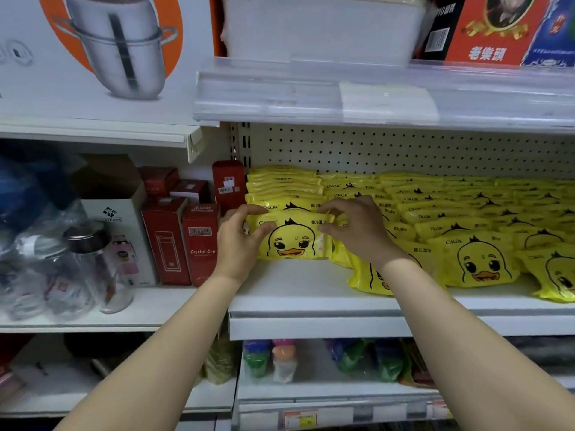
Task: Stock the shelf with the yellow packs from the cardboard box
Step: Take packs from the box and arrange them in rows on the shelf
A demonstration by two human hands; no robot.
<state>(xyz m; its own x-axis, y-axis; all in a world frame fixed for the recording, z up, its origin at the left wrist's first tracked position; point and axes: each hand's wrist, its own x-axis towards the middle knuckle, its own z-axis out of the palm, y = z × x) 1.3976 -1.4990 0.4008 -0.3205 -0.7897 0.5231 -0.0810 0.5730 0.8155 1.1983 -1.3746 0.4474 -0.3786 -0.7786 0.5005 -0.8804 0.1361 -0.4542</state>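
A yellow pack (294,239) with a duck face stands at the front of the leftmost row on the white shelf (295,293). My left hand (239,241) grips its left edge, thumb across the front. My right hand (357,227) grips its right edge, fingers curled over the top. Several more yellow packs (435,206) fill the shelf behind and to the right in rows; one pack (370,275) leans under my right wrist. The cardboard box is not in view.
Red boxes (200,244) and a tall red box (228,186) stand just left of the yellow rows. Glass bottles (87,269) sit further left. A shelf edge (373,98) overhangs above. Bottles (283,359) lie on the shelf below.
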